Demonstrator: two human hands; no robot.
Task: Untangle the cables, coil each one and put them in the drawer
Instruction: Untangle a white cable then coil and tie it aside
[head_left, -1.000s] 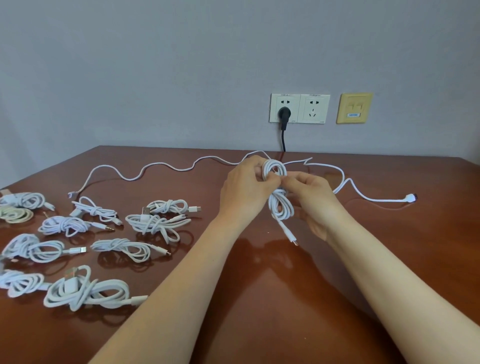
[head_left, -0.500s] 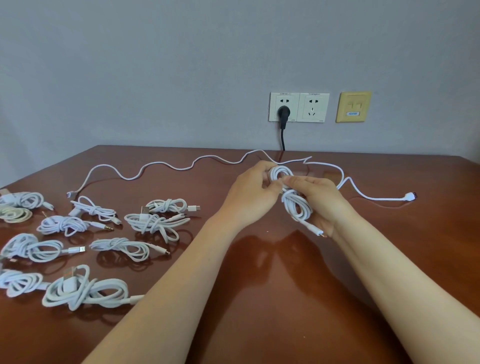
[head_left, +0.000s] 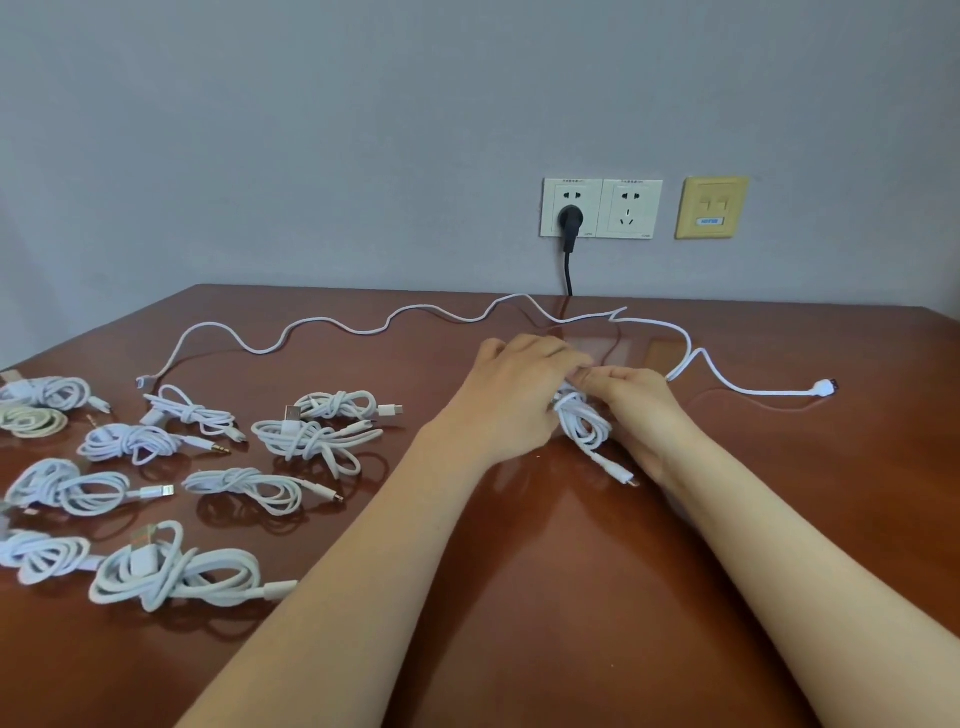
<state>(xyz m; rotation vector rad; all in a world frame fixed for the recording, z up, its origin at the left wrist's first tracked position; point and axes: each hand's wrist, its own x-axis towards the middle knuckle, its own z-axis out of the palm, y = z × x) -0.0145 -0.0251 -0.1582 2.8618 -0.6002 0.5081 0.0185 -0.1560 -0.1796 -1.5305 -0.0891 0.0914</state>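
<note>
A white coiled cable (head_left: 584, 426) lies low on the brown table (head_left: 519, 597) between my hands, its plug end (head_left: 626, 477) trailing toward me. My left hand (head_left: 511, 400) covers the coil's top and grips it there. My right hand (head_left: 631, 410) holds the coil from the right, fingers pinching at its top next to my left fingers. A long loose white cable (head_left: 332, 325) snakes across the far part of the table to a plug (head_left: 826, 387) at the right. Several coiled white cables (head_left: 306, 441) lie at the left. No drawer is in view.
On the wall behind are two white sockets (head_left: 600, 208), one with a black plug (head_left: 570, 218) and cord running down behind the table, and a yellow wall plate (head_left: 710, 207). The table's far edge meets the wall.
Both hands have lowered the coil from mid-air down to the table surface and shifted it slightly right. The other cables have not moved.
</note>
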